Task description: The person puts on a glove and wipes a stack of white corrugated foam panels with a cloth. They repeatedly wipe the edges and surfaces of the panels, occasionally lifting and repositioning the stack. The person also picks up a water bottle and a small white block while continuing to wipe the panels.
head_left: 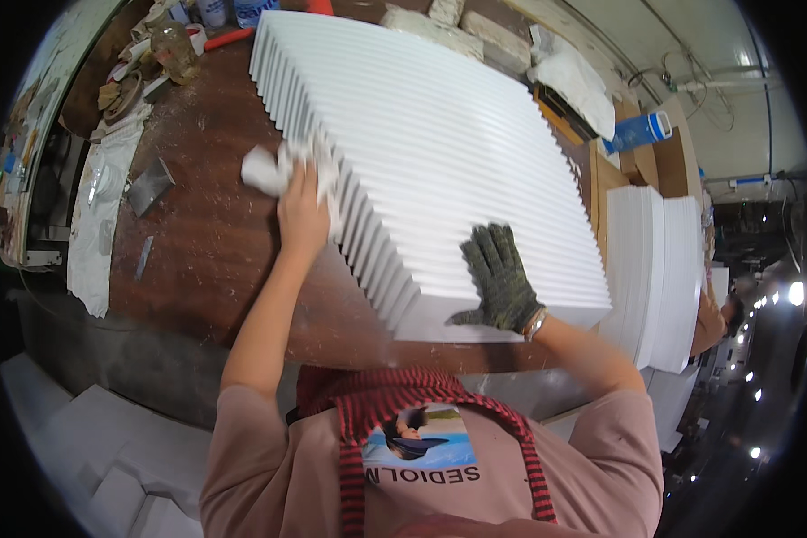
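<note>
A large staggered stack of white panels (430, 152) lies on the brown table, its overlapping edges forming ridges across the top. My bare left hand (303, 215) is closed on a crumpled white cloth (264, 170), which it presses against the stack's stepped left side. On the near end of the stack rests my right hand (502, 285), in a dark grey-green knit glove. Its fingers are stretched out, the thumb is spread toward the left, and it holds nothing.
Left of the stack, a metal plate (151, 186) and a small flat strip (143, 257) lie on the brown table (211, 242). A glass jar (174, 54) stands at the far left. More white panels (637, 269) stand at the right, near a blue bottle (635, 132).
</note>
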`<state>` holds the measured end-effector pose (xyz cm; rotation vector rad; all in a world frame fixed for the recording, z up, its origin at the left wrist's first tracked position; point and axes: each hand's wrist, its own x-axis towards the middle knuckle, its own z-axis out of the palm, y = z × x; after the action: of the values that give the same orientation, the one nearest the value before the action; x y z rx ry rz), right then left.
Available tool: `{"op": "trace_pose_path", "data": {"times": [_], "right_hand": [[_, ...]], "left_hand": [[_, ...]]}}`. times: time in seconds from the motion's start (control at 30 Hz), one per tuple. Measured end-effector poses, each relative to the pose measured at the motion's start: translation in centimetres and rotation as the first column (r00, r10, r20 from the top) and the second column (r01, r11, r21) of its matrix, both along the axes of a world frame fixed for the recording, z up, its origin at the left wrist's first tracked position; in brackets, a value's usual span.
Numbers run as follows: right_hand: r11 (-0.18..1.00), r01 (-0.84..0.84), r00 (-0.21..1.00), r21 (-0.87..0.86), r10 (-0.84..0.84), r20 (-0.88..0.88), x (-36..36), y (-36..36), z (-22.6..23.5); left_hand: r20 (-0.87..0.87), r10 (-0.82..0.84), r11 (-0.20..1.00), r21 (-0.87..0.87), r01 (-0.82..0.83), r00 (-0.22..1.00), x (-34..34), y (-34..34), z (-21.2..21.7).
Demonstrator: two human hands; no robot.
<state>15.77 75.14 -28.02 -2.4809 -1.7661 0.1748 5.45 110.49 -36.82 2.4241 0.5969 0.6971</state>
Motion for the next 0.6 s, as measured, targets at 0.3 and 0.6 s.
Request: {"op": "trace_pose_path", "data": {"times": [0.3,0.6], "right_hand": [[0.999,-0.004,1.000,-0.044,0.005,0.024,0.3,0.5,0.1],[0.999,0.021,1.000,-0.036,-0.021,-0.013,0.2,1.0,0.4]], "left_hand": [[0.263,-0.105,0.836,-0.500,0.228,0.959,4.0,7.7,2.3],[0.278,-0.075,0.904,-0.386,0.183,0.958,3.5,11.0,-3.7]]}}
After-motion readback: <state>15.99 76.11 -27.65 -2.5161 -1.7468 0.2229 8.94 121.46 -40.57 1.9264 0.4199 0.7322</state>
